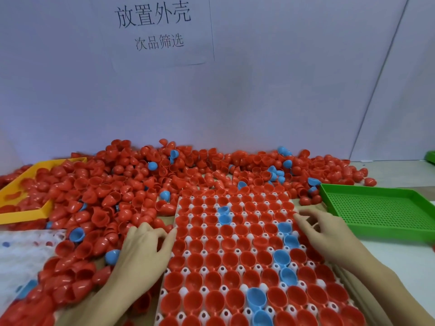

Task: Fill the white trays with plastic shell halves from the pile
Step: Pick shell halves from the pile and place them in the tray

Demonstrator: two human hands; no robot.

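The white tray (pixel 237 252) at centre is judged nearly full: almost every visible cup is occupied by a red shell half, with a few blue shell halves (pixel 281 257) seated in a diagonal run on its right side; the far rows are partly buried by loose shells, so completeness there cannot be told. A second white tray (pixel 26 250) at the left edge appears largely unfilled. The pile (pixel 131 184) is spread across the tabletop behind and left of the centre tray. The left hand (pixel 141 250) rests at the tray's left edge, fingers extended, nothing gripped; the right hand (pixel 327 231) lies relaxed on the right edge, empty. An orange tray (pixel 23 215) holds some red shells; a green tray (pixel 381 208) holds none visible.
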